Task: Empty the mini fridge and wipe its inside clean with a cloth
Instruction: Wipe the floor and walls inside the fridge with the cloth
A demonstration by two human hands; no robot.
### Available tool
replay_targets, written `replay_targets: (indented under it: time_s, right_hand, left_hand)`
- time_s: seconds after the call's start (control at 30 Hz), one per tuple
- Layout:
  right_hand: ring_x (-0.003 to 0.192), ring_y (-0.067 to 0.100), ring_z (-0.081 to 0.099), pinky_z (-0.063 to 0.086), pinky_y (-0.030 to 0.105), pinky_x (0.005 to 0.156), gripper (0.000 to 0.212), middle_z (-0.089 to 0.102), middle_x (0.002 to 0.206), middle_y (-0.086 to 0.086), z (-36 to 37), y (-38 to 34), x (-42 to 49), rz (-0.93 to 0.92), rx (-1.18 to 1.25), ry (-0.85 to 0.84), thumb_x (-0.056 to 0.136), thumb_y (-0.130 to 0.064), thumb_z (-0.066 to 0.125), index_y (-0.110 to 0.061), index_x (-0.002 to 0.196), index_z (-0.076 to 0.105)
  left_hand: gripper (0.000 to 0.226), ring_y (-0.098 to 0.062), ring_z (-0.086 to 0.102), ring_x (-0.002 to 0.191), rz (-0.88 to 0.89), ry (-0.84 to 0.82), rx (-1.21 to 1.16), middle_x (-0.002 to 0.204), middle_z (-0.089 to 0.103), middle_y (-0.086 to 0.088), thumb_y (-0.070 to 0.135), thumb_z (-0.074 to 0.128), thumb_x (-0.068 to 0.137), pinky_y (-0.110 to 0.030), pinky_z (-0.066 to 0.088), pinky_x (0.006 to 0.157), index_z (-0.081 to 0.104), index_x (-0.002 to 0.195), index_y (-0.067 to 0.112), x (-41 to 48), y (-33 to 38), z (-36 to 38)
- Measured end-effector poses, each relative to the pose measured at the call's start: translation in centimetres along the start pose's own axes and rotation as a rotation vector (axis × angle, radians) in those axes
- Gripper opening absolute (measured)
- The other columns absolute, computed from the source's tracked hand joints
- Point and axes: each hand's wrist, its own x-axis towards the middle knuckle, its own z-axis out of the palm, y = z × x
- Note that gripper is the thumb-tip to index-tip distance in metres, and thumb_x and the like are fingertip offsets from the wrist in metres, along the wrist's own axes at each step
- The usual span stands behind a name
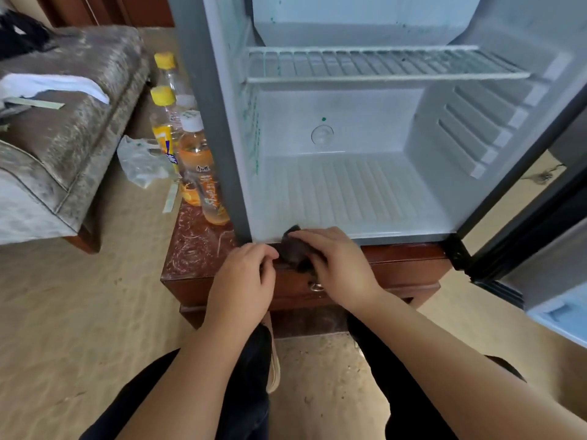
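At fridge sill: left hand, right hand hold one cloth.

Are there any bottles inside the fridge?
No, the fridge holds only a bare wire shelf; the bottles stand outside beside it.

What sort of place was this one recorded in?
Probably a hotel or guest room: a mini fridge stands on a low wooden cabinet with drink bottles beside it, next to an upholstered armchair on carpet.

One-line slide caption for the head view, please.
Right hand holds a dark cloth at the front lip of the emptied mini fridge, left hand beside it; bottles stand on the cabinet.
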Motion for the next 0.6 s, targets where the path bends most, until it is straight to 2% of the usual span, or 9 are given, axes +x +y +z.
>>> replay_targets:
  time_s: [0.07, 0.13, 0.2, 0.27, 0.3, 0.37, 0.5, 0.6]
  right_hand:
    - [0.109, 0.024, 0.053, 0.036, 0.02, 0.094, 0.044, 0.063, 0.123, 0.003, -1.7, 1.2, -0.7, 0.125, -0.028, 0.231, 0.088, 0.002, 0.055, -0.014, 0.129, 0.059]
    - [0.118, 0.027, 0.047, 0.029, 0.018, 0.098, 0.05, 0.056, 0.132, 0.008, -3.8, 3.0, 0.3, 0.202, -0.084, 0.348, 0.09, -0.002, 0.056, -0.013, 0.138, 0.048]
    - [0.135, 0.025, 0.032, 0.023, 0.029, 0.11, 0.058, 0.037, 0.15, 0.007, -5.0, 5.1, 1.7, 0.304, -0.167, 0.226, 0.097, -0.02, 0.052, -0.016, 0.15, 0.027]
    - [0.145, 0.021, 0.016, 0.013, 0.037, 0.117, 0.057, 0.019, 0.159, 0.003, -4.7, 7.2, 2.6, 0.377, -0.282, 0.005, 0.101, -0.034, 0.04, -0.021, 0.152, 0.018]
    - [0.146, 0.019, 0.014, 0.01, 0.037, 0.117, 0.055, 0.018, 0.159, 0.002, -4.5, 8.0, 3.1, 0.379, -0.305, -0.049, 0.101, -0.035, 0.038, -0.023, 0.151, 0.02]
    - [0.145, 0.019, 0.019, 0.013, 0.035, 0.117, 0.049, 0.025, 0.157, 0.001, -4.7, 9.1, 5.1, 0.377, -0.243, -0.049, 0.101, -0.032, 0.04, -0.024, 0.149, 0.03]
    - [0.138, 0.017, 0.031, 0.021, 0.028, 0.111, 0.043, 0.038, 0.15, -0.001, -4.9, 10.1, 8.8, 0.426, -0.12, -0.003, 0.099, -0.024, 0.047, -0.027, 0.142, 0.043]
    - [0.133, 0.019, 0.039, 0.029, 0.033, 0.11, 0.044, 0.042, 0.147, -0.002, -4.1, 11.1, 10.9, 0.401, -0.192, 0.04, 0.098, -0.023, 0.048, -0.027, 0.142, 0.043]
  left_hand:
    - [0.018, -0.011, 0.056, 0.098, 0.017, -0.004, -0.012, 0.1, 0.064, 0.005, 0.01, 0.054, 0.092, -0.019, 0.038, 0.082, 0.067, 0.103, 0.016, 0.5, 0.4, 0.4]
    - [0.019, -0.012, 0.056, 0.096, 0.073, -0.005, -0.01, 0.099, 0.064, 0.003, 0.008, 0.055, 0.091, -0.021, 0.041, 0.083, 0.068, 0.103, 0.014, 1.3, 1.0, 0.8]
    - [0.018, -0.014, 0.058, 0.094, 0.142, -0.013, 0.007, 0.097, 0.064, 0.0, 0.005, 0.055, 0.09, -0.026, 0.047, 0.082, 0.068, 0.101, 0.012, 2.4, 1.4, 1.6]
    - [0.019, -0.015, 0.058, 0.096, 0.191, -0.031, 0.024, 0.099, 0.064, -0.001, 0.006, 0.056, 0.089, -0.026, 0.048, 0.083, 0.067, 0.103, 0.012, 3.6, 1.8, 2.4]
    - [0.02, -0.014, 0.057, 0.098, 0.215, -0.039, 0.033, 0.101, 0.063, 0.0, 0.007, 0.056, 0.09, -0.023, 0.046, 0.084, 0.067, 0.105, 0.012, 4.4, 2.1, 2.8]
    - [0.021, -0.014, 0.056, 0.101, 0.261, -0.031, 0.057, 0.104, 0.063, 0.0, 0.009, 0.055, 0.091, -0.022, 0.043, 0.083, 0.066, 0.109, 0.013, 6.5, 2.8, 3.7]
    - [0.021, -0.023, 0.055, 0.102, 0.27, 0.005, 0.109, 0.104, 0.064, -0.005, 0.007, 0.058, 0.089, -0.032, 0.047, 0.078, 0.066, 0.108, 0.009, 11.2, 3.8, 6.2]
    - [0.021, -0.026, 0.053, 0.105, 0.247, -0.034, 0.125, 0.107, 0.062, -0.006, 0.01, 0.057, 0.089, -0.037, 0.047, 0.082, 0.065, 0.109, 0.009, 14.1, 3.7, 8.0]
